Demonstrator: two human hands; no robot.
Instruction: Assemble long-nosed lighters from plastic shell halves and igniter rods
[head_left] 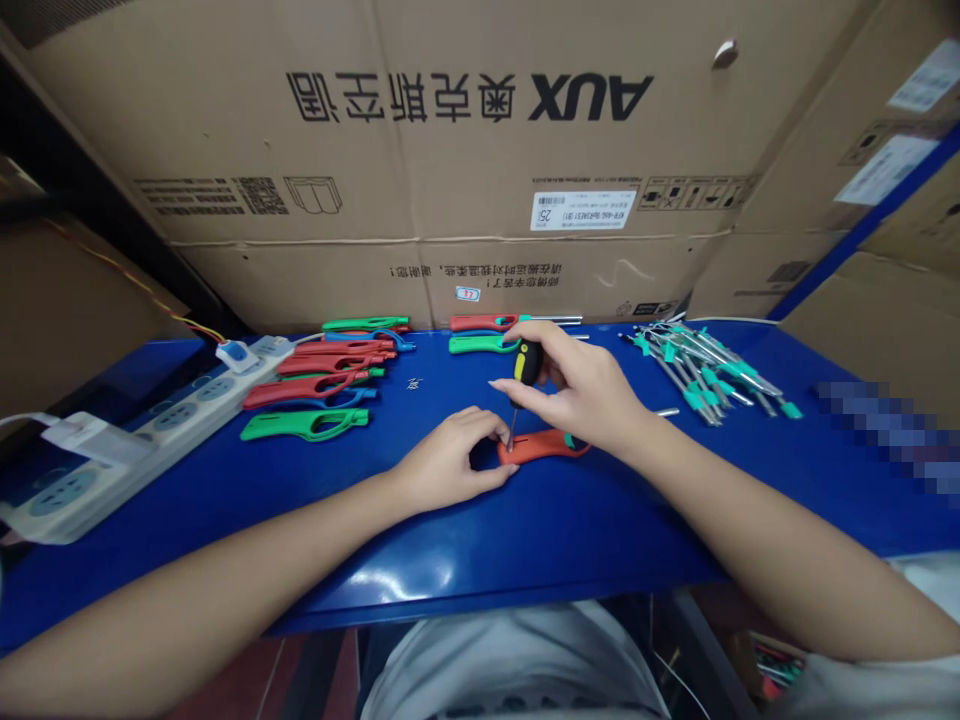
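Fingers (534,400) round screwdriver (528,364), coloured parts (778,664) in carton (741,664)

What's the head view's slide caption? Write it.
Right fingers hold a screwdriver to an orange handle; left fingers hold its end.

Blue surface (495,550) free nearest body, between left forearm (292,560) and right forearm (750,510). Cardboard wall (337,150) blocks far side. Power strip (161,425) and coloured handles (304,388) crowd left; metal rods (690,370) crowd right. Lane between coloured handles and left fingers (487,424) passable; small metal pieces (414,383) lie there. Screwdriver (527,365) and right hand (581,385) block space above orange handle (540,447).
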